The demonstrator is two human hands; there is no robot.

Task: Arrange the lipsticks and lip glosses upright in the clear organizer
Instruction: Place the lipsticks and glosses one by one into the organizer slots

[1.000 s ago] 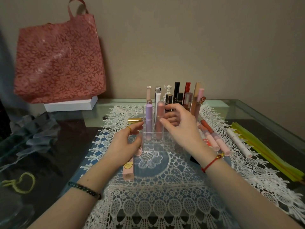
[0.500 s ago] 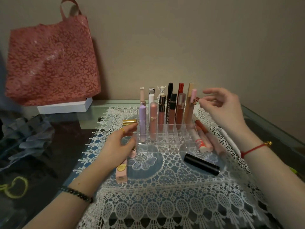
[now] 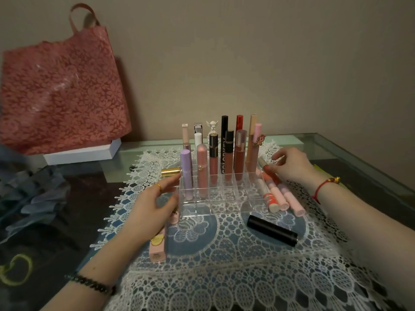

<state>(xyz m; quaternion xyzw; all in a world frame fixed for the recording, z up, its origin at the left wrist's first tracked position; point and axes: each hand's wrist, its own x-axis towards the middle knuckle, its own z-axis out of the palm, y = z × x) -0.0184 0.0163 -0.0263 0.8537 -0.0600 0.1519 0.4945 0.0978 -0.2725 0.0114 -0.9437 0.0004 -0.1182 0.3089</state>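
Just under the right hand's (image 3: 294, 168) fingertips (image 3: 276, 157), a red gloss (image 3: 272, 177) lies on the lace (image 3: 224, 265) among other tubes (image 3: 283, 198), beside the organizer (image 3: 215, 199). The fingers curl over its upper end; whether they pinch it cannot be told. The left hand (image 3: 155, 203) rests loosely spread fingers against the organizer's near wall. The step looks like fetching the next tube. It then needs lifting, turning upright and lowering into a free front cell (image 3: 235, 198).

1. Dusty red bag (image 3: 60, 95), upper left, with pale floral pattern.
2. White openwork lace cloth (image 3: 224, 265) over blue.
3. Plain lilac tube (image 3: 186, 173), centre left.
4. Plain black tube (image 3: 271, 230), lower centre-right.
5. Glossy coral tube (image 3: 272, 178), centre right.
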